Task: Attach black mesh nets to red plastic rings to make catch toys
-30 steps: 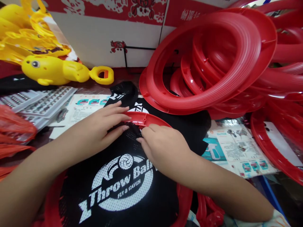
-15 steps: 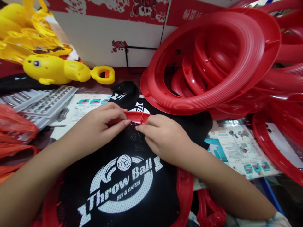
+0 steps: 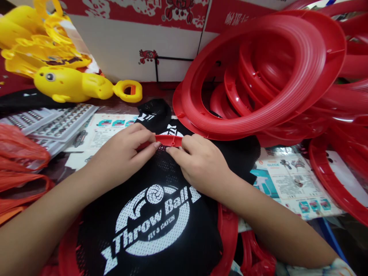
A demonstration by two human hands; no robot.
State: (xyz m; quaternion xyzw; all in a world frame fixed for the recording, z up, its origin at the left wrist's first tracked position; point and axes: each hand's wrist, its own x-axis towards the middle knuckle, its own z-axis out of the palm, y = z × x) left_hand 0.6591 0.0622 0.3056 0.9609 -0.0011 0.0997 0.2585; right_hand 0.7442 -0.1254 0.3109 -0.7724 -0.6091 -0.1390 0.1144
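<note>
Left hand [image 3: 129, 151] and right hand [image 3: 201, 165] pinching black cloth [image 3: 152, 214] against red ring [image 3: 166, 140]; earlier bunching between hands flattening, so cloth edge lining up along ring.

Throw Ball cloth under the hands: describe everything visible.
The cloth is black, apparently perforated fabric, with a white print: a ball, a broken ring shape, "Throw Ball" and "FLY & CATCH". It lies print up over a red ring, lettering slanting up rightward. The left hand and right hand grip at its far edge, where the ring's rim shows.
</note>
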